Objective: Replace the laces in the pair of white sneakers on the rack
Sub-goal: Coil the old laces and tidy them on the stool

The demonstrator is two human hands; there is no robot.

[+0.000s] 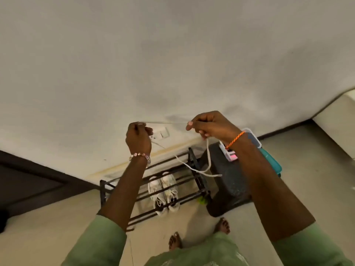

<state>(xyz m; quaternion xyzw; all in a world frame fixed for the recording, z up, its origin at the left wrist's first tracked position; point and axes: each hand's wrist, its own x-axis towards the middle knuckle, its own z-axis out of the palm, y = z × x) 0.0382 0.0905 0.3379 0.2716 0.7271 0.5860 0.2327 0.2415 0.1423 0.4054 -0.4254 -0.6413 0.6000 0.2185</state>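
- Green sleeves (99, 240) of soft fabric lie nearest the lens, cut off by the lower edge; two bare feet (175, 240) stand on the pale floor between them.
- White lace (208, 160): a flat woven cord, stretched taut between both raised hands in front of the wall; its slack hangs below the right hand in a loop and the ends trail over the rack's right end.
- Left hand (138, 138): fingers curled, pinching the lace at its top; a beaded bracelet (139, 156) circles the wrist. How the fingertips sit on the cord is hard to make out.
- Right hand (208, 124): fingers curled round the lace, thumb forward; a braided orange band (235, 140) crosses the wrist.
- White sneakers (163, 192): side by side on the rack, well below the hands, toes towards the wall; both carry laces, loosely threaded. The left forearm is just beside the pair.
- Rack (194, 164): dark metal bars in tiers, standing against the wall; its left part is hidden behind the left forearm.
- Dark speckled block (228, 181) stands just right of the rack; its far side is covered by the right forearm.
- Small white device (229, 153) with a red glow lies on the block, partly hidden by the wrist; its type is unclear.
- White wall socket plate (162, 133) sits behind the left hand.
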